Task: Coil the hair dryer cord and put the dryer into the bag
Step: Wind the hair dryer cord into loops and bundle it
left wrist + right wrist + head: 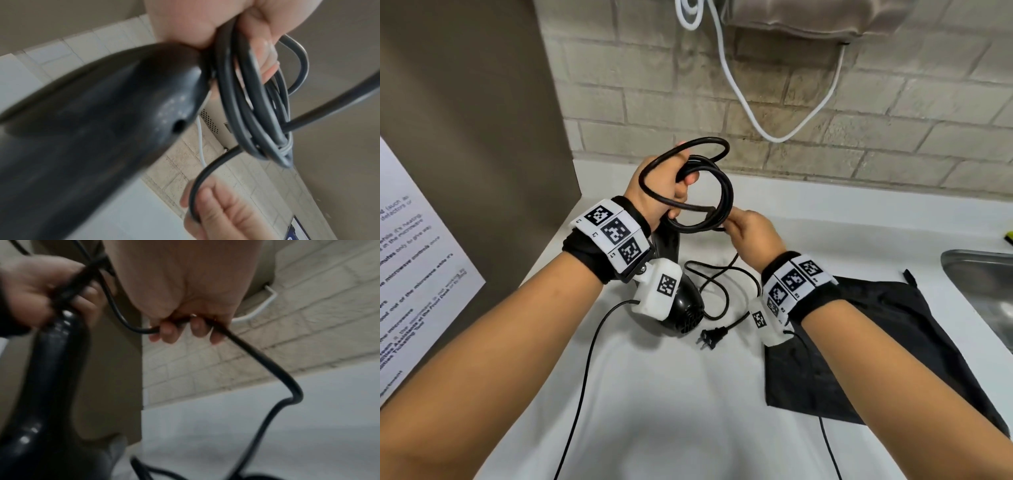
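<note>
My left hand (674, 185) is raised over the counter and grips several loops of the black dryer cord (709, 192) together with the top of the dryer's handle. The black hair dryer (685, 308) hangs below that wrist, its rear grille facing me. In the left wrist view the coil (257, 113) lies under the curled fingers (265, 53), beside the dryer (92, 121). My right hand (736, 226) pinches the cord just right of the coil, and the right wrist view shows the fingers (170, 332) curled round it. The slack cord (267, 361) runs down to the plug (710, 337) on the counter. The black bag (876, 342) lies flat at the right.
The white counter (654, 411) ends at a brick wall (859, 137), where a white cable (756, 126) hangs. A steel sink (983, 291) is at the far right. A brown panel with a printed notice (421, 257) stands on the left. Thin sensor wires trail from both wrists.
</note>
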A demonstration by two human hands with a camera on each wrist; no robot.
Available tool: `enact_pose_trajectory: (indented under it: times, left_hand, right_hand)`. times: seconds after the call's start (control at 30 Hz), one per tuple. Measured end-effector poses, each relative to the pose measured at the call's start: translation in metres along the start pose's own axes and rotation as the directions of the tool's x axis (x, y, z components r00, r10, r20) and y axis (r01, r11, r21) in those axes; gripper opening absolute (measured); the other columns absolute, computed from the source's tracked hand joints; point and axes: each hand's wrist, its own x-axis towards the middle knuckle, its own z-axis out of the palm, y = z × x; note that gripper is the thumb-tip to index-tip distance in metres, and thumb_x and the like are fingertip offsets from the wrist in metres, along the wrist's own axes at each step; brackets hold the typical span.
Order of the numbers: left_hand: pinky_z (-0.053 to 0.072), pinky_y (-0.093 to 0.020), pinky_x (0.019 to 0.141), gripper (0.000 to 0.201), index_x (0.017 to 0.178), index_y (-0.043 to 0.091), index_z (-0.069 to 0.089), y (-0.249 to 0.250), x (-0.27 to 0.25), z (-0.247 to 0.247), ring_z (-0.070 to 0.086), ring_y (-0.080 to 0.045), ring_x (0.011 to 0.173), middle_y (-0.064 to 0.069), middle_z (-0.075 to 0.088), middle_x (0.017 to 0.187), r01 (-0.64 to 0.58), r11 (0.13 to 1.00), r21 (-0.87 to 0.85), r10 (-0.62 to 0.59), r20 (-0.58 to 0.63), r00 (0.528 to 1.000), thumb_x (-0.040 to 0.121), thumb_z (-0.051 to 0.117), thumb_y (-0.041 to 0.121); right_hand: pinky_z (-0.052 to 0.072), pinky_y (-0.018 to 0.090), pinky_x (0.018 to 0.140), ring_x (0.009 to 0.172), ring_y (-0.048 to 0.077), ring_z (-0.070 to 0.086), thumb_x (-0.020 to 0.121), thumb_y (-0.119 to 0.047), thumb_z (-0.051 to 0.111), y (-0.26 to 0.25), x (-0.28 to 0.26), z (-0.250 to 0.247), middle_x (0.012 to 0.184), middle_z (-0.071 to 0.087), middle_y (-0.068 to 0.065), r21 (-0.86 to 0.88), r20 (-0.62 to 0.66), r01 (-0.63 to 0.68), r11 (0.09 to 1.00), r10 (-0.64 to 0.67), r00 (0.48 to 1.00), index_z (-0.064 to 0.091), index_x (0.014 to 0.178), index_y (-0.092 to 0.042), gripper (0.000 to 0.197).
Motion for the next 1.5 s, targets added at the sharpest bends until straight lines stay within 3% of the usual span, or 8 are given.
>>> enact_pose_trajectory:
  times: [0.3,0.47,0.57,0.7,0.83,1.07,1.33,1.5]
  left_hand:
    - [0.018,-0.015,0.031,0.049,0.059,0.013,0.043,0.003,-0.01,0.005,0.018,-0.004,0.026,0.011,0.026,0.032,-0.009,0.999,0.033,0.009,-0.007,1.0,0.1,0.032,0.038]
    - [0.018,-0.016,0.032,0.049,0.059,0.014,0.042,0.002,-0.008,0.006,0.017,-0.004,0.028,0.012,0.023,0.033,-0.036,0.999,0.037,0.036,0.0,0.999,0.1,0.032,0.039]
    - [0.018,-0.016,0.032,0.049,0.059,0.013,0.042,0.001,-0.007,0.008,0.018,-0.004,0.028,0.012,0.024,0.033,-0.05,0.998,0.045,0.05,-0.002,0.999,0.1,0.033,0.039]
    - [0.019,-0.015,0.032,0.048,0.058,0.014,0.042,0.0,-0.006,0.008,0.019,-0.004,0.028,0.011,0.026,0.032,-0.069,0.997,0.041,0.07,-0.01,0.998,0.1,0.034,0.038]
    - [0.02,-0.015,0.032,0.049,0.058,0.015,0.042,0.0,-0.006,0.004,0.02,-0.005,0.029,0.01,0.027,0.034,-0.086,0.994,0.062,0.087,-0.021,0.996,0.099,0.036,0.038]
    - [0.019,-0.015,0.034,0.05,0.057,0.015,0.043,-0.001,-0.007,0.008,0.019,-0.005,0.03,0.011,0.026,0.036,-0.082,0.993,0.083,0.081,0.019,0.997,0.098,0.037,0.043]
    - [0.018,-0.016,0.032,0.019,0.072,0.015,0.063,-0.006,-0.009,0.0,0.023,-0.001,0.029,0.013,0.037,0.036,-0.193,0.981,0.008,0.19,0.128,0.973,0.09,0.056,0.01]
    - [0.028,-0.017,0.033,0.014,0.087,0.021,0.056,-0.01,-0.01,-0.001,0.032,-0.003,0.031,0.012,0.05,0.045,-0.29,0.956,0.053,0.287,0.061,0.956,0.075,0.063,0.025]
  right_hand:
    - [0.042,0.037,0.089,0.11,0.032,0.05,0.087,-0.003,0.042,0.056,-0.021,0.002,0.118,0.057,0.013,-0.475,0.17,-0.388,0.79,0.515,0.84,0.053,0.118,-0.015,0.034]
    - [0.041,0.014,0.081,0.102,0.014,0.053,0.072,0.019,0.033,0.018,-0.013,-0.014,0.107,0.056,0.004,0.166,0.186,-0.302,0.939,0.271,0.944,0.057,0.114,-0.014,0.058]
    - [0.04,0.005,0.065,0.073,-0.008,0.06,0.079,0.024,0.032,-0.023,-0.009,-0.027,0.09,0.06,-0.001,0.546,0.306,-0.287,0.787,0.131,0.943,0.056,0.116,-0.008,0.054]
    - [0.045,0.029,0.081,0.085,0.01,0.062,0.081,0.006,0.045,-0.047,-0.003,-0.03,0.094,0.065,-0.006,0.747,0.291,-0.273,0.606,0.072,0.954,0.053,0.114,-0.022,0.045]
    - [0.053,0.03,0.075,0.079,0.018,0.066,0.071,-0.01,0.043,-0.045,-0.001,-0.037,0.087,0.07,-0.003,0.924,0.169,-0.203,0.323,0.13,0.977,0.055,0.108,-0.021,0.041]
    - [0.049,0.024,0.064,0.067,0.006,0.056,0.089,-0.023,0.046,-0.063,0.006,-0.042,0.078,0.057,-0.001,0.856,-0.176,0.07,0.512,0.161,0.971,0.058,0.089,-0.016,0.014]
    - [0.048,0.033,0.057,0.043,0.012,0.05,0.101,-0.019,0.026,-0.073,0.004,-0.041,0.071,0.05,0.006,0.901,0.155,-0.186,0.392,0.109,0.982,0.051,0.089,-0.011,0.03]
    - [0.045,0.023,0.05,0.037,0.003,0.034,0.101,-0.015,0.026,-0.079,0.003,-0.037,0.045,0.037,-0.012,0.897,0.065,-0.107,0.428,0.113,0.992,0.046,0.081,-0.012,0.029]
